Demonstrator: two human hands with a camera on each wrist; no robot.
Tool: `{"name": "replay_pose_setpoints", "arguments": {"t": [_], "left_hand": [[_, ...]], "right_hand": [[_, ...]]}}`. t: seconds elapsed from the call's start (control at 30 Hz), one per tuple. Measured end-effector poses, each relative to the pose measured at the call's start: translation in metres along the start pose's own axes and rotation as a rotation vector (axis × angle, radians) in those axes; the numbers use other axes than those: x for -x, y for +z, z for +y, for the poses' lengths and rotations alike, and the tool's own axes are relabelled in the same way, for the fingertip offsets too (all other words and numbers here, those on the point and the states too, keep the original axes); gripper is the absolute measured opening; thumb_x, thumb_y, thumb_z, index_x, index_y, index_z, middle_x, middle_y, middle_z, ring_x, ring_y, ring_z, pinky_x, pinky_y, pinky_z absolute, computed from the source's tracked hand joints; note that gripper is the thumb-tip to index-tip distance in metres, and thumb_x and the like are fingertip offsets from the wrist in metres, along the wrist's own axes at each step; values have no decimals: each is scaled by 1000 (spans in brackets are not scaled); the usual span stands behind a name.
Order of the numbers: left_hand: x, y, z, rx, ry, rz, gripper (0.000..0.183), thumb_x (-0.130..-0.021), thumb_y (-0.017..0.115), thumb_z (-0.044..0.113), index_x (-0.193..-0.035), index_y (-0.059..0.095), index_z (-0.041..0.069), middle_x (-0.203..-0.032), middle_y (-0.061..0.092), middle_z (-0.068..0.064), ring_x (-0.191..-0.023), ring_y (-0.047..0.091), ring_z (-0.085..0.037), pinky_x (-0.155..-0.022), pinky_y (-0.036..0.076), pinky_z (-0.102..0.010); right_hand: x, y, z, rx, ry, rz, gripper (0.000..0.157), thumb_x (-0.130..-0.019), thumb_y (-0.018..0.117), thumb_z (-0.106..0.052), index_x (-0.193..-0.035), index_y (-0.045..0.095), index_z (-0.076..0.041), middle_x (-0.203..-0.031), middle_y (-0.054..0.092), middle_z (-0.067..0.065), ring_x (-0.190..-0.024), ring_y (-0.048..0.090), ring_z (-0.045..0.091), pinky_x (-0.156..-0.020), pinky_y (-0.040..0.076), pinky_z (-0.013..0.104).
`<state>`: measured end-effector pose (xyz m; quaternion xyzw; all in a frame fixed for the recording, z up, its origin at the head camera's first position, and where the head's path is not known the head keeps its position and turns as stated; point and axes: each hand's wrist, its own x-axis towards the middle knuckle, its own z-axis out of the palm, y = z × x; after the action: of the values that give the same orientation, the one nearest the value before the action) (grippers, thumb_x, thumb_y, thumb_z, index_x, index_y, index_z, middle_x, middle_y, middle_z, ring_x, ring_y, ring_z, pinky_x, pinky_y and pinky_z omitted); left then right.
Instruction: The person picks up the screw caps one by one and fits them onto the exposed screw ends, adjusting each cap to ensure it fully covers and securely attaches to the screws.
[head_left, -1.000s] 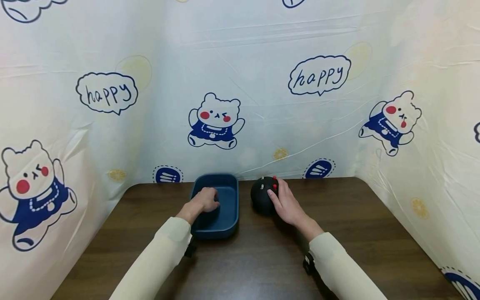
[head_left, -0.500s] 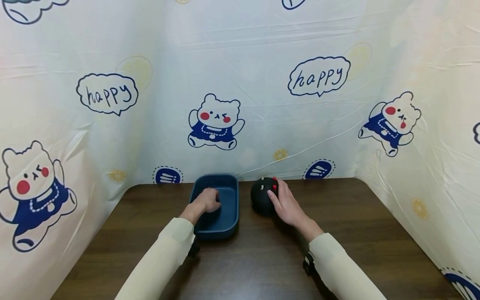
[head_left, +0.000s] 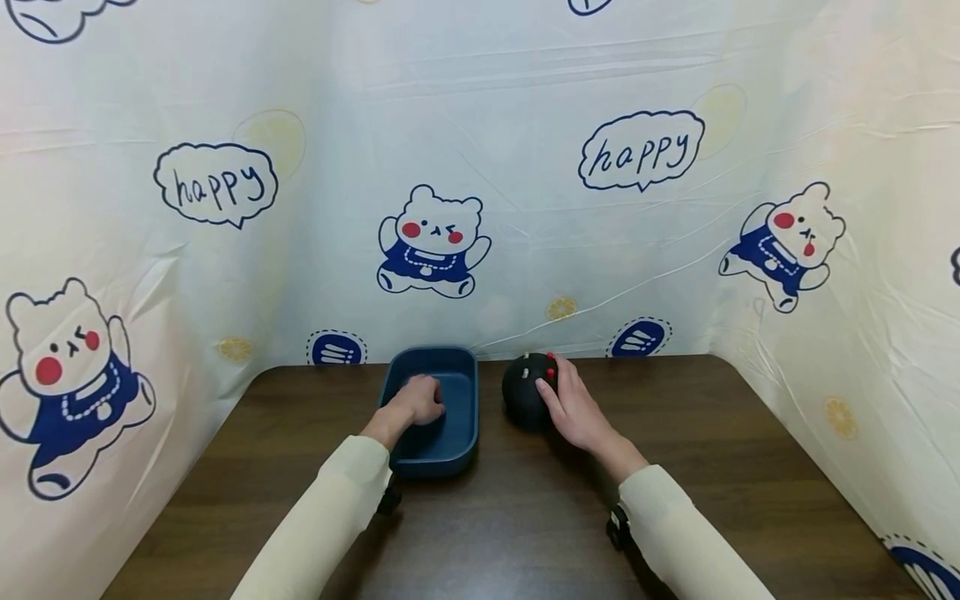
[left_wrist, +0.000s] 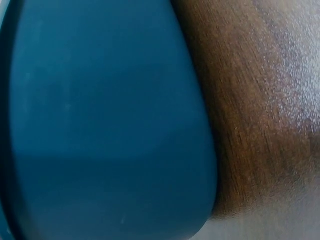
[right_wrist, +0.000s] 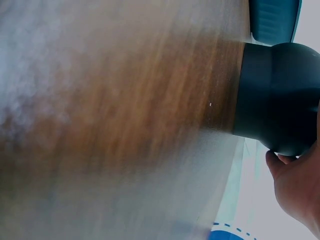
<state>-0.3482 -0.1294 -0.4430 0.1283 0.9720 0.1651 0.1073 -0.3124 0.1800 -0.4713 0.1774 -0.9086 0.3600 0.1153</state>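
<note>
A black rounded object (head_left: 523, 398) with small red and silvery pegs on its top stands on the table. My right hand (head_left: 581, 414) grips its right side, thumb toward the front. In the right wrist view the black object (right_wrist: 280, 97) shows a straight-sided base below a bulging upper part, and fingers (right_wrist: 277, 167) press against the bulge. To the left lies a deep blue rectangular tray (head_left: 467, 433). My left hand (head_left: 415, 404) reaches inside it over the left rim, fingers bent downward; the fingertips and anything they hold are hidden. Only the tray wall (left_wrist: 110, 110) and table fill the left wrist view.
The brown wooden table (head_left: 495, 533) carries the tray and the black object side by side near its back edge. A pale curtain (head_left: 525, 167) printed with bears hangs close behind and along both sides.
My left hand has shifted slightly to the right inside the tray, its sleeve moving with it. The right hand and the black rounded object have stayed in place.
</note>
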Motion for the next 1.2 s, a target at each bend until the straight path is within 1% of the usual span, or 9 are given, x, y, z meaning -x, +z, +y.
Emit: {"name": "replay_pose_setpoints", "arguments": {"t": [0.13, 0.27, 0.37, 0.5, 0.6, 0.7, 0.9, 1.07, 1.2], "left_hand": [[-1, 0, -1, 6, 5, 0, 9, -98, 67, 15, -100, 67, 6, -95, 58, -8, -86, 55, -23, -77, 52, -39], [-1, 0, -3, 24, 0, -6, 11, -99, 67, 15, -105, 66, 5, -98, 60, -9, -87, 57, -24, -79, 52, -40], [-2, -1, -4, 46, -19, -14, 16, -99, 66, 15, -111, 66, 5, -102, 61, -10, -90, 57, -25, -82, 53, -41], [-3, -3, -5, 77, -66, -16, 19, -100, 65, 16, -114, 65, 4, -104, 61, -12, -91, 59, -25, -83, 53, -41], [-3, -4, -5, 102, -103, -13, 18, -101, 62, 15, -113, 64, 3, -102, 61, -12, -88, 60, -25, -78, 54, -39], [0, -5, -5, 130, -130, -5, 16, -102, 59, 14, -111, 64, 2, -98, 61, -12, -84, 61, -25, -69, 54, -36], [4, -6, -4, 157, -174, 5, 18, -105, 51, 15, -102, 64, 4, -82, 56, -10, -69, 58, -22, -56, 47, -31], [-1, -4, -5, 155, -210, -2, 20, -106, 48, 16, -96, 62, 5, -74, 50, -6, -61, 53, -19, -52, 45, -30], [-2, -4, -4, 158, -228, -10, 21, -106, 48, 17, -99, 63, 4, -78, 53, -8, -65, 56, -21, -53, 47, -31]], "right_hand": [[0, 0, 1, 1, -6, 6, 66, -110, 39, -47, -158, 22, -5, -155, 33, 23, -137, 42, 39, -114, 36, 60], [0, 0, -1, -1, -8, 13, 67, -109, 41, -46, -158, 22, -4, -154, 34, 24, -136, 43, 39, -113, 37, 60], [1, 0, -1, -2, -8, 13, 67, -109, 40, -47, -158, 22, -4, -155, 34, 23, -136, 42, 39, -113, 37, 61], [0, 0, -1, -4, -7, 10, 67, -110, 39, -47, -158, 22, -5, -155, 33, 23, -136, 42, 39, -112, 37, 61], [0, -1, -2, -3, -12, 11, 67, -109, 39, -48, -157, 22, -4, -154, 34, 23, -135, 42, 39, -112, 37, 61], [0, 0, -1, -2, -18, 16, 67, -109, 39, -48, -157, 23, -4, -153, 34, 24, -135, 43, 39, -112, 37, 62], [0, 0, -1, 0, -16, 15, 67, -110, 40, -47, -157, 23, -3, -154, 33, 24, -136, 42, 40, -111, 37, 63], [0, 0, -1, 3, -10, 18, 66, -110, 41, -45, -157, 24, -3, -154, 34, 23, -137, 42, 39, -113, 37, 60], [-1, -1, -1, 3, -11, 22, 65, -110, 41, -45, -157, 24, -4, -154, 34, 23, -136, 42, 39, -113, 37, 60]]}}
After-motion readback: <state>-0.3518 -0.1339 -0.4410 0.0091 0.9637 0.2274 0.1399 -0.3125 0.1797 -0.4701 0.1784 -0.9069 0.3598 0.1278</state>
